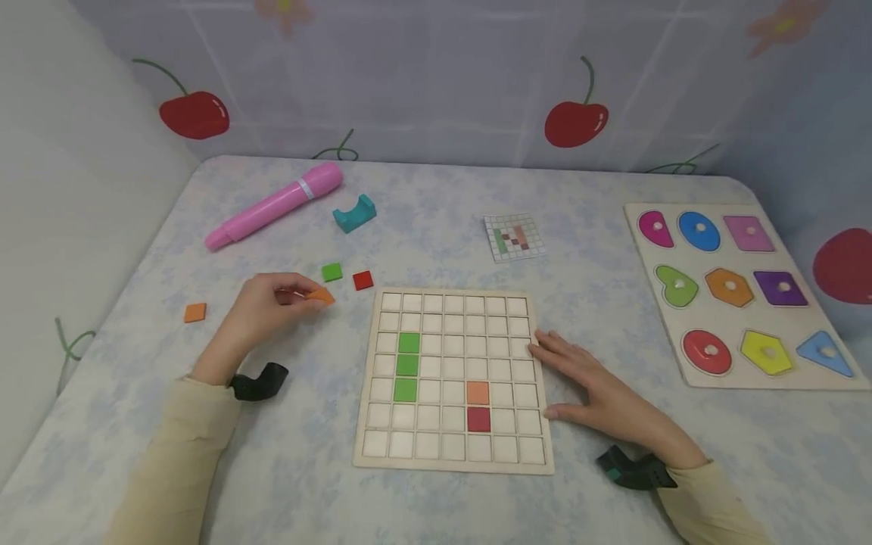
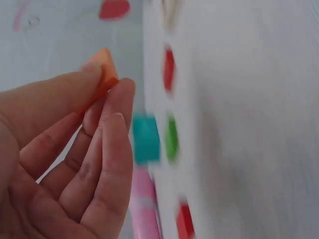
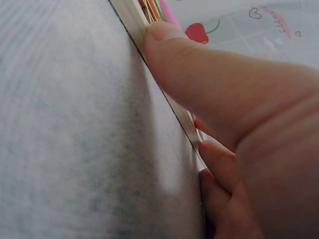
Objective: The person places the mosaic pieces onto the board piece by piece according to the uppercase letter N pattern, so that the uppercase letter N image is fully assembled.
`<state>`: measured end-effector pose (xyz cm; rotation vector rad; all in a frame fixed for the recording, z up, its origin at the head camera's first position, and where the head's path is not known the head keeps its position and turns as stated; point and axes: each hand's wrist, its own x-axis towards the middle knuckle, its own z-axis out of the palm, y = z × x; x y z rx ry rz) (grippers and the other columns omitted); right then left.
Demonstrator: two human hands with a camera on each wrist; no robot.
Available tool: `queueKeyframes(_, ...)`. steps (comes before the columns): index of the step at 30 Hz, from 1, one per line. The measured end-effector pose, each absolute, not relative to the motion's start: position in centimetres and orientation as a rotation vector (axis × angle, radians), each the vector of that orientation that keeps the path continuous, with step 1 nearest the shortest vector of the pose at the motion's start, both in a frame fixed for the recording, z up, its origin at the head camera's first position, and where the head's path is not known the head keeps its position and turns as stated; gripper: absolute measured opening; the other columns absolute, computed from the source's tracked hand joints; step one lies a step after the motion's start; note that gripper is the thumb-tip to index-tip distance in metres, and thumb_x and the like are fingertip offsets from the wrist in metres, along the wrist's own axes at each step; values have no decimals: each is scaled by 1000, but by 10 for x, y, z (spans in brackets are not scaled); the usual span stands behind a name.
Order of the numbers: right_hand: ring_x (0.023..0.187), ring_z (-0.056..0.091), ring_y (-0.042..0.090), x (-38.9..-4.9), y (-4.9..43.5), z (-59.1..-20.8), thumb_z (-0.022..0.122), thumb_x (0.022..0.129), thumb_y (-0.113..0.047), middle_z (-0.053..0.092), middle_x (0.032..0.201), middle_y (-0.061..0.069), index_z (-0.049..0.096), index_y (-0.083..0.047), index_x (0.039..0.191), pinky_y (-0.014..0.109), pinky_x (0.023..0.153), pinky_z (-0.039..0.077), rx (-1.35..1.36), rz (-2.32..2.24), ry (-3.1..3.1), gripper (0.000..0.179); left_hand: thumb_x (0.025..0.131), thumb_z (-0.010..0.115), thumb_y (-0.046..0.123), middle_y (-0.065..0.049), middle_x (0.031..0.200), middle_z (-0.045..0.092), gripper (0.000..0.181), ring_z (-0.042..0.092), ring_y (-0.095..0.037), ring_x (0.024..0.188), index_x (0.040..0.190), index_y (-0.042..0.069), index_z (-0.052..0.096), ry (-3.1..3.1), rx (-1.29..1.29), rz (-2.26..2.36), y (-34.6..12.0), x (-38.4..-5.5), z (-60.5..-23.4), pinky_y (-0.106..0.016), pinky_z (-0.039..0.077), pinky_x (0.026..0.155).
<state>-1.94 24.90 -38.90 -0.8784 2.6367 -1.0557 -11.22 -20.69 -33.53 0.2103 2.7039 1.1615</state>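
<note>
My left hand [image 1: 272, 303] pinches an orange square tile [image 1: 321, 296] between thumb and fingers, held up to the left of the grid board. The left wrist view shows the same orange tile [image 2: 108, 69] at the fingertips. My right hand [image 1: 599, 390] rests along the right edge of the wooden grid board [image 1: 456, 467], its thumb and fingertips touching the rim. Several green tiles [image 1: 407, 365] form a column on the board; lower right of them, an orange tile [image 1: 478, 393] sits above a red tile [image 1: 479, 419]. Beyond the left hand lie a loose green tile [image 1: 331, 272] and a red tile [image 1: 363, 280].
Left of my left hand is another orange tile [image 1: 194, 312]. A pink marker-shaped stick [image 1: 275, 208] and a teal curved block [image 1: 355, 214] lie behind. A small printed grid card [image 1: 514, 237] lies beyond the board. A shape puzzle board [image 1: 695, 314] is at right.
</note>
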Motion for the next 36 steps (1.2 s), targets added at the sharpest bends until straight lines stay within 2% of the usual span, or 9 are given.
queueKeyframes(4,138,15,30,-19,249,-390,75,80,-31,24,151,7,36,-14,145,45,108,14,-876,-1052,2635,78,81,75,16,-9,101,64,29,65,-19,81,107,2,69,2543,419,1317,-163,-110,-330,-33,51,74)
queueKeyframes(9,138,15,29,-18,249,-392,74,80,-32,24,151,7,36,-15,145,47,107,14,-858,-1042,2642,78,83,72,8,-6,96,68,23,67,-15,78,104,1,70,2288,729,1437,-107,-106,-334,-31,52,72)
queueKeyframes(15,138,15,30,-18,248,-391,74,80,-34,24,151,6,36,-16,145,54,105,14,-836,-1038,2640,78,85,69,7,0,88,69,18,65,-10,76,102,3,72,2177,829,1389,-63,-97,-344,-27,51,71)
queueKeyframes(20,138,15,30,-18,248,-389,73,80,-37,23,152,5,36,-16,145,58,103,15,-810,-1035,2638,78,84,70,8,5,83,68,9,61,-2,69,93,8,74,2295,892,1235,-45,-93,-347,-22,49,66)
queueKeyframes(27,138,15,30,-19,247,-388,73,80,-36,24,151,5,36,-16,145,56,104,15,-810,-1027,2640,78,84,72,12,10,75,64,2,57,-4,67,84,11,73,2348,898,1122,-39,-87,-351,-23,47,65)
queueKeyframes(36,138,14,29,-19,248,-389,73,80,-34,23,152,6,35,-15,146,57,103,16,-826,-1041,2629,78,81,75,12,12,70,60,9,55,-4,65,75,15,69,2416,908,1097,-35,-82,-357,-23,46,63)
